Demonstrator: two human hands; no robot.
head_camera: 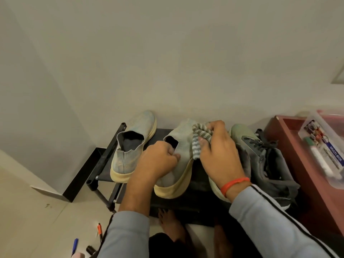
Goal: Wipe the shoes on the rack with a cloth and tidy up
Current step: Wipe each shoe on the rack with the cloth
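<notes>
Pale knit shoe (183,144) (yellowed sole), striped cloth (200,140).

On the black shoe rack (104,161) stand a pale knit slip-on (130,146), a second one (183,151) beside it, and a grey laced sneaker (270,157) at the right. The left hand (158,159) grips the collar of the middle shoe. The right hand (217,155) pinches a striped cloth (199,138) against its upper. A clear plastic box (323,146) lies on the red cabinet (290,146).
</notes>
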